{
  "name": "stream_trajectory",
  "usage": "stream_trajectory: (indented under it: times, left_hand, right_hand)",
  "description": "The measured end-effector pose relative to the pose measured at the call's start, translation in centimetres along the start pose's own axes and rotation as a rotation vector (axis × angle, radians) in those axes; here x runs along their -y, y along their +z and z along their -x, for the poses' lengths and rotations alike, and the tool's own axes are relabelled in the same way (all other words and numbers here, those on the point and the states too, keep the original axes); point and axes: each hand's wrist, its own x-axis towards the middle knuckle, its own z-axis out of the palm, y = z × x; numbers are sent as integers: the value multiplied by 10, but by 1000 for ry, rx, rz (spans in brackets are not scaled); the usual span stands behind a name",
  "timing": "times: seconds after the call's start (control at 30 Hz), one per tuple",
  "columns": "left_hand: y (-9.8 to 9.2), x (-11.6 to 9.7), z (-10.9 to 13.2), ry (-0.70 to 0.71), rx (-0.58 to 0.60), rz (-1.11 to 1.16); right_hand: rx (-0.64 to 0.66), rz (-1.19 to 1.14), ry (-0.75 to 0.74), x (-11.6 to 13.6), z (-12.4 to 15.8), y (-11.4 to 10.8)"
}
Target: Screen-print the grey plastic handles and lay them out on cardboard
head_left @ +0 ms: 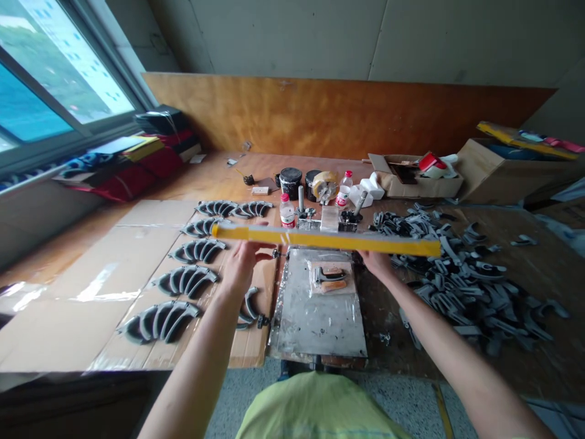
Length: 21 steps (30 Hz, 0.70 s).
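Holding the yellow bar (329,239) crosswise at the far end of the metal plate (315,335), I have my left hand (247,256) near its left end, fingers bent about it; my right hand (377,262) meets its right half, fingers mostly hidden, their grip unclear. One curved grey part (322,278) rests on the plate's pad (351,269); similar parts form rows (159,318) at left, a heap (457,283) at right.

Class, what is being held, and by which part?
A long yellow bar: left hand left of its middle, right hand right of it; grip partly hidden.
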Motion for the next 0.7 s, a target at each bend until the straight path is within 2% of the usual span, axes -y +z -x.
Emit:
stream_trajectory:
  times: [0.1, 0.17, 0.23, 0.27, 0.33, 0.37, 0.4, 0.47, 0.5, 0.57, 0.63, 0.7]
  left_hand:
    - [15, -7, -13, -5, -27, 67]
    - [20, 5, -5, -25, -116, 119]
    - [24, 31, 18, -170, -107, 123]
    - [27, 47, 33, -293, -50, 101]
    - [34, 79, 65, -607, 146, 59]
    - [36, 93, 80, -685, 169, 80]
    - [37, 105, 92, -741, 164, 103]
    - [30, 124, 109, -755, 59, 144]
    - [20, 130, 114, -742, -12, 141]
    - [-12, 141, 121, -715, -164, 88]
    - [-54, 151, 128, -700, -338, 1]
    - [-96, 162, 139, -713, -488, -95]
  right_hand:
    - [170, -7, -237, 7, 33, 28]
    - [222, 44, -319, 22, 46, 35]
    - [213, 80, -315, 43, 55, 33]
    - [189, 81, -312, 55, 61, 31]
    - [136, 72, -364, 84, 76, 30]
    - [123, 62, -432, 98, 85, 31]
    - [133, 45, -529, 109, 93, 33]
    - [183, -16, -712, 117, 103, 38]
    - [204, -43, -752, 111, 103, 38]
    - [216, -29, -647, 76, 94, 31]
    - [220, 129, -346, 18, 78, 13]
    - [284, 319, -54, -44, 64, -8]
